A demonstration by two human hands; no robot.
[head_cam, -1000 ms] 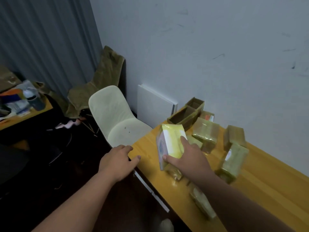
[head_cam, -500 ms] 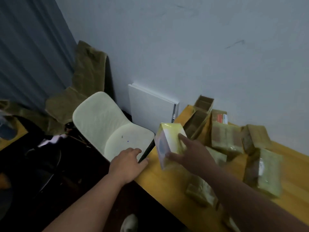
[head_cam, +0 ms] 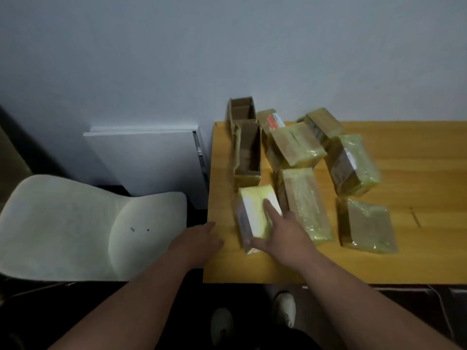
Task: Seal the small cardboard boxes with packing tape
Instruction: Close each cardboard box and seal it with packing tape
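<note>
A small taped box with a pale yellow-white top (head_cam: 252, 213) lies near the left end of the wooden table (head_cam: 417, 248). My right hand (head_cam: 280, 233) holds it, forefinger stretched over its top and thumb against its near end. My left hand (head_cam: 199, 241) rests at the table's left edge, fingers loosely curled, holding nothing. Several other tape-wrapped cardboard boxes lie behind and to the right, among them one (head_cam: 303, 203) touching the held box and one (head_cam: 366, 226) further right. No tape roll is visible.
Two open cardboard boxes (head_cam: 247, 150) stand at the table's back left corner against the wall. A pale chair (head_cam: 83, 226) sits just left of the table, with a white panel (head_cam: 146, 157) leaning on the wall behind it. My shoes (head_cam: 252, 322) show below the table's front edge.
The view has swung right and down, so the table now faces me squarely. The box in my right hand went from standing raised to lying lower on the table. My left hand stays at the edge.
</note>
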